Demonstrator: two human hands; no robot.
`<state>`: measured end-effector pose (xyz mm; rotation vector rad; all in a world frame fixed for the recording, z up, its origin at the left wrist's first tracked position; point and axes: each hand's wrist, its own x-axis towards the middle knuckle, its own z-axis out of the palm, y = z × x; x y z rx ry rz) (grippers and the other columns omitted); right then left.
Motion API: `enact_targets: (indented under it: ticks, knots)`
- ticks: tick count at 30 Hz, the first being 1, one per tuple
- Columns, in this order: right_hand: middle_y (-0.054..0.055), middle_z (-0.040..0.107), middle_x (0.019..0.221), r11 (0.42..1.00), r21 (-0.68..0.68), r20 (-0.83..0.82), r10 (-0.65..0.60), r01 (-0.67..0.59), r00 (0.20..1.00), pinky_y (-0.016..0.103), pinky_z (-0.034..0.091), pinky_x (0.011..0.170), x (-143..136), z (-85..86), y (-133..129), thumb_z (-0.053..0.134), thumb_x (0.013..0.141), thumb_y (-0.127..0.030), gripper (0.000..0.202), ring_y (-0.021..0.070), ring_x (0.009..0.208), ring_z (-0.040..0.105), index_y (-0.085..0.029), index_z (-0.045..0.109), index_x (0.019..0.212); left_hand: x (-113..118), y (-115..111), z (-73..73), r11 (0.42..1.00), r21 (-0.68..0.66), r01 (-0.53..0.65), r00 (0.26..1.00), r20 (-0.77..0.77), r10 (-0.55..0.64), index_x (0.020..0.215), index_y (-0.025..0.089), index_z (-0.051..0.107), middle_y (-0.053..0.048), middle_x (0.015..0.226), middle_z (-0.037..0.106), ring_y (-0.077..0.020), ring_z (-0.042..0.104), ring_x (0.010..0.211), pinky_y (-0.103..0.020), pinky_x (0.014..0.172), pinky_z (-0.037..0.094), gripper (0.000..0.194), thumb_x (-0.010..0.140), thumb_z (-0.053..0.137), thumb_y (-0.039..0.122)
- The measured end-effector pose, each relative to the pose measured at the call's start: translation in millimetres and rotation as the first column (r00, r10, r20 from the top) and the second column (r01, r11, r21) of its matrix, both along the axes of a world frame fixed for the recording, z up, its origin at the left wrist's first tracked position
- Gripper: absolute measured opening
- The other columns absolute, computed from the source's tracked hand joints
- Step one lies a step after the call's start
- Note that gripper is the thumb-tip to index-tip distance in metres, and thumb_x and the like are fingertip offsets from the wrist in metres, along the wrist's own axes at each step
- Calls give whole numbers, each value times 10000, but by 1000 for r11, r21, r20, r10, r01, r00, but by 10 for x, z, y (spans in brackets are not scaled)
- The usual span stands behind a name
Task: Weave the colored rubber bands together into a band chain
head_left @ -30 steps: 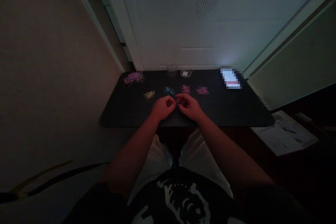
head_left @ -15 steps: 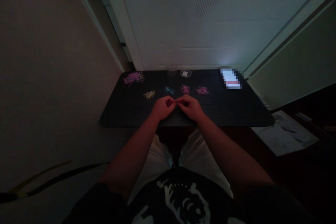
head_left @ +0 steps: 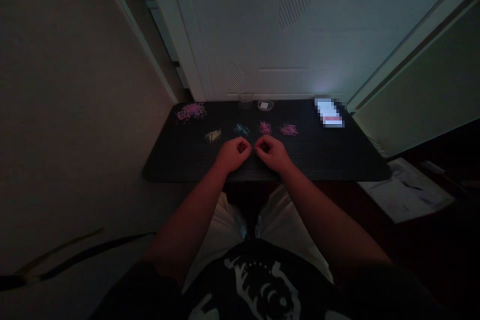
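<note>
Over the near middle of the dark table, my left hand (head_left: 234, 154) and my right hand (head_left: 272, 153) face each other with a narrow gap between them. Each has thumb and forefinger pinched together; whatever sits in the pinches is too small and dim to name. Just beyond my fingers lie a pile of blue thin pieces (head_left: 242, 129) and a pile of pink ones (head_left: 264, 127). Another pinkish-purple pile (head_left: 288, 129) is farther right. A yellowish pile (head_left: 213, 135) lies beyond my left hand, to its left.
On the black table (head_left: 330, 160), a larger mixed-colour pile (head_left: 191, 112) occupies the back left corner. A clear container (head_left: 245, 100) and a round clear lid (head_left: 265, 105) stand along the back edge. A lit phone (head_left: 329, 111) is at the back right, before a white door (head_left: 240, 20).
My fingertips have drawn slightly apart, opening a small gap between the two pinches. The piles, the container and the phone stay where they were.
</note>
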<state>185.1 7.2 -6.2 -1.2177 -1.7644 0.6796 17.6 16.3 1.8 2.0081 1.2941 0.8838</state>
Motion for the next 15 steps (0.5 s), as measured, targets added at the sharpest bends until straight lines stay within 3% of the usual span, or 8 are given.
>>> enact_targets:
  ticks: [6,12,15]
  knots:
    - [-13,531,635,999,-27,-52,-37,36,998,241,379,527,-7,-8,0,543,713,-218,25,119,569,484,-196,531,715,3,-4,6,1000,-10,-2,1000,0,2,774,165,604,2,696,618,-111,543,612,-230,572,419,131,762,548,283]
    - [33,587,686,931,59,14,-362,360,932,292,418,611,82,-43,128,535,737,-226,73,157,619,517,-179,590,728,-1,-6,4,1000,-11,-9,1000,4,9,775,166,609,-2,702,626,-110,546,610,-227,564,419,133,763,546,283]
    - [67,618,736,898,153,121,-430,411,895,336,426,689,193,13,304,551,738,-221,98,191,687,534,-174,637,730,-2,-5,2,1000,-9,-1,1000,-7,1,771,167,609,2,698,626,-107,541,605,-226,560,415,131,763,542,280]
